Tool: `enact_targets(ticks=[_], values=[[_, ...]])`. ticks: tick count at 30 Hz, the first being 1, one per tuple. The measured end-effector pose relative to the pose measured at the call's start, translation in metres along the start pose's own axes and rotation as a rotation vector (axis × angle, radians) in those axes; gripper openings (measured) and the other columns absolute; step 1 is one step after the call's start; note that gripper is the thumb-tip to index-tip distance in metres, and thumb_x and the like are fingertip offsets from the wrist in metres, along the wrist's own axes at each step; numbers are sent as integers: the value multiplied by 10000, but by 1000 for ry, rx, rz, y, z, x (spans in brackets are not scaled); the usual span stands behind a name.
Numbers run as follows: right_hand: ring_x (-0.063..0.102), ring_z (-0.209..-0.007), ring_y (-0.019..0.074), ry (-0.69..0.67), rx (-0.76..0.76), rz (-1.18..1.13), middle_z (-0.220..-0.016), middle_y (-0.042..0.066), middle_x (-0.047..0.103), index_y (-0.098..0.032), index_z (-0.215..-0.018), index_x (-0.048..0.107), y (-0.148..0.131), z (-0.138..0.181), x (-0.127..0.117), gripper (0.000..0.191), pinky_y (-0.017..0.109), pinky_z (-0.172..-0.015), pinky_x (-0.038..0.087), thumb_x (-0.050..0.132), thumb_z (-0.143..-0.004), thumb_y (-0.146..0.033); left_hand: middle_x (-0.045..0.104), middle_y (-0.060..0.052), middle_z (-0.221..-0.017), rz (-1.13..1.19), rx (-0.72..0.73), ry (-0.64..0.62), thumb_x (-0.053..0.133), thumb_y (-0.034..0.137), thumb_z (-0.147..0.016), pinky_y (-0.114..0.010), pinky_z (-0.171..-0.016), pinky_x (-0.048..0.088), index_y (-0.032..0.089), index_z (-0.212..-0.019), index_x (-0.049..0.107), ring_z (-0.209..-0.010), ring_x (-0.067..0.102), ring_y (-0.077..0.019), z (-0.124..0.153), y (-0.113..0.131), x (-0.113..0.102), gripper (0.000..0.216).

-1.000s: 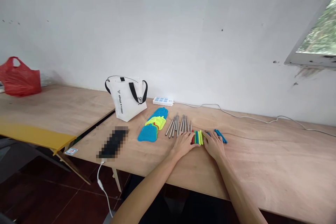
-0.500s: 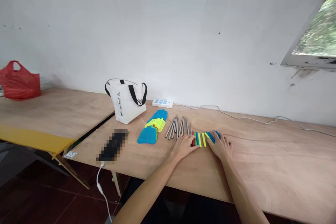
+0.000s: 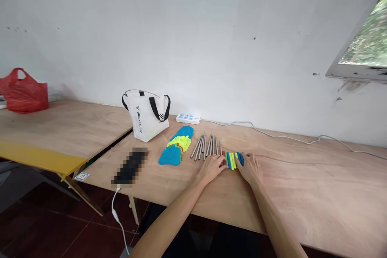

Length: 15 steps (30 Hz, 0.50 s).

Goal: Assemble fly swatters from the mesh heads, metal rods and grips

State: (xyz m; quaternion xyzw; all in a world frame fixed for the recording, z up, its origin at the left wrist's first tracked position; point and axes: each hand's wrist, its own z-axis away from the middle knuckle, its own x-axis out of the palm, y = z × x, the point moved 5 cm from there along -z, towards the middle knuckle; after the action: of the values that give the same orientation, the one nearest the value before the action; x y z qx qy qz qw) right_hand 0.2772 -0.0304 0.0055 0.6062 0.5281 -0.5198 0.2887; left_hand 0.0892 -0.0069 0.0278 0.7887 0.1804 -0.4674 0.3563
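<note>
A row of short coloured plastic handles (image 3: 232,161), red, green, blue and yellow, lies side by side on the wooden table (image 3: 193,193). My left hand (image 3: 212,167) grips the row's left end, its thumb and fingers at the red and green ones. At the other end, my right hand (image 3: 249,168) has thumb and fingers around the blue ones and partly covers them. Left of the row lie several thin grey metal rods (image 3: 205,147), fanned in two groups. Beyond these is an overlapping stack of mesh fly swatter heads (image 3: 171,155) in blue and yellow, with a little red showing.
A white bag with black handles (image 3: 148,119) stands at the back left. Beside it, a white power strip (image 3: 188,119) trails a cable (image 3: 272,130) along the wall. A pixelated dark device (image 3: 130,167) with a white cord lies front left. A red plastic bag (image 3: 26,92) sits on another table.
My right hand has moved left, bringing the blue and yellow handles against the others. Gaps in the row have closed. My left hand stays at the left end.
</note>
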Motion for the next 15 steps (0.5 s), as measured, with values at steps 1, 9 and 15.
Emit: enact_targets(ticks=[1, 9, 15], values=[[558, -1211, 253, 4, -1, -1, -1352, 104, 544, -285, -1398, 549, 0, 0, 0, 477, 361, -918, 460, 373, -1020, -517, 704, -21, -987, 8, -6, 7, 656, 420, -944, -310, -870, 461, 228, -1069, 657, -981, 646, -210, 0, -1, 0, 229], [576, -1172, 252, 67, -27, 14, -1308, 107, 569, -284, -1359, 581, -2, 0, -4, 427, 364, -886, 432, 329, -1049, -434, 704, -19, -1011, 62, -27, 63, 708, 446, -900, -312, -874, 475, 240, -1094, 651, -992, 643, -212, 0, -2, -2, 289], [547, -1185, 245, 152, -76, 21, -1307, 116, 587, -250, -1331, 606, -7, -1, -15, 401, 354, -883, 381, 372, -1007, -225, 647, -75, -1220, -172, -203, 285, 520, 417, -992, -411, -1014, 432, 238, -1146, 639, -1164, 590, -266, 6, -27, -40, 264]])
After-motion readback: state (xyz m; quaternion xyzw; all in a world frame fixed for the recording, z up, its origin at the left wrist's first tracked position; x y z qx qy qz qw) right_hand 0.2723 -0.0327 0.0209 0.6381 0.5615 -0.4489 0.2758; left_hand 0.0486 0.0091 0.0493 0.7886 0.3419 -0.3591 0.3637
